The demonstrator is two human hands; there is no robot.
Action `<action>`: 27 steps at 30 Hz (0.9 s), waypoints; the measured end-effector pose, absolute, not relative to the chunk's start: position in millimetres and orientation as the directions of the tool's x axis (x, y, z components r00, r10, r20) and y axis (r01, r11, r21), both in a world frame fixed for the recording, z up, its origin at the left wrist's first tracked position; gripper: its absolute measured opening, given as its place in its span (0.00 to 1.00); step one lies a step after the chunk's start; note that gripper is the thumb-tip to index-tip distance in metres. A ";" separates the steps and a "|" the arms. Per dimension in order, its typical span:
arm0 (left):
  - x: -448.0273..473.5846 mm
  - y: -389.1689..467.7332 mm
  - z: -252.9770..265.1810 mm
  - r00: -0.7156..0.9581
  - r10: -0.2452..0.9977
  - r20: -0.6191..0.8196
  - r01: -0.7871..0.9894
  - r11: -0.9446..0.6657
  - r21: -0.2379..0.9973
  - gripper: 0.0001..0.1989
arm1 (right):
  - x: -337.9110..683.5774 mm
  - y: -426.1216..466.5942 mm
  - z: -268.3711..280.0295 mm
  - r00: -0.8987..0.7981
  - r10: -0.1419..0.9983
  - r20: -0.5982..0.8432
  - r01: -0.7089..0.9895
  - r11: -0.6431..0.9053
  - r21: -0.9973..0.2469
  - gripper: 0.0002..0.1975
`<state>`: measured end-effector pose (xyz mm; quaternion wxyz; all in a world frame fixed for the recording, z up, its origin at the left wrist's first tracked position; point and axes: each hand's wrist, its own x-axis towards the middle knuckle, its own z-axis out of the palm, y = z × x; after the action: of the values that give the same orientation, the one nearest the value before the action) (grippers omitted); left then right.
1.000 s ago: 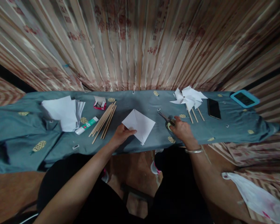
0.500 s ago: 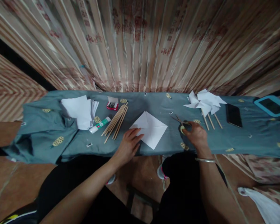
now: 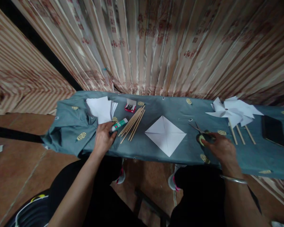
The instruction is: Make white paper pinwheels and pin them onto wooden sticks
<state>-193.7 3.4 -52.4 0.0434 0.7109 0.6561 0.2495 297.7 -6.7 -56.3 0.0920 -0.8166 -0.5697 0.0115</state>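
**Creased square sheet (image 3: 165,136) lies flat between the hands, pinwheels (image 3: 233,111) off to one side**

Head view: read the cloth (image 3: 175,108) as a clock centred on the sheet, 12 toward the curtain (image 3: 156,47).

The sheet lies with its corners near 12, 3, 6 and 9; neither hand touches it. At 9 o'clock, the left hand (image 3: 103,137) has half-curled fingers over the near end of the glue stick (image 3: 119,124); whether they grip it, I cannot tell. At 3, the right hand (image 3: 223,148) is closed about the handles of the scissors (image 3: 200,130), blades slightly parted, tips pointing to 10.

As for progress, the pinwheels, between 2 and 3, look put together, with three stems showing. The sheet bears lines running in from its corners, whether creases or cuts is unclear, and its points lie flat, with no stem attached. Between 9 and 10 lie loose wooden sticks (image 3: 132,124) and, beyond them, a paper stack (image 3: 99,108), apparently unused. An open red box (image 3: 130,109) of small metal pieces sits at 10.
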 end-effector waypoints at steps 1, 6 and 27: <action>-195.7 3.2 -54.2 0.023 0.959 0.283 0.924 -0.128 0.361 0.19 | 298.5 -6.3 -54.6 0.365 0.929 0.052 0.917 -0.349 -0.194 0.23; -194.3 5.8 -55.1 0.041 0.968 0.248 0.950 -0.115 0.290 0.18 | 304.8 -7.2 -52.1 0.294 0.955 -0.035 0.875 -0.283 -0.394 0.24; -48.7 -37.7 -22.2 0.343 0.918 -0.200 0.098 0.177 0.979 0.14 | 141.2 -36.7 -17.4 -0.241 0.945 -0.223 -0.334 -0.296 -0.895 0.16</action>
<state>-48.7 -37.7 -22.2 0.6105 0.5467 0.4644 0.3357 141.2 -36.7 -17.4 0.4608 -0.4086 -0.3735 0.6937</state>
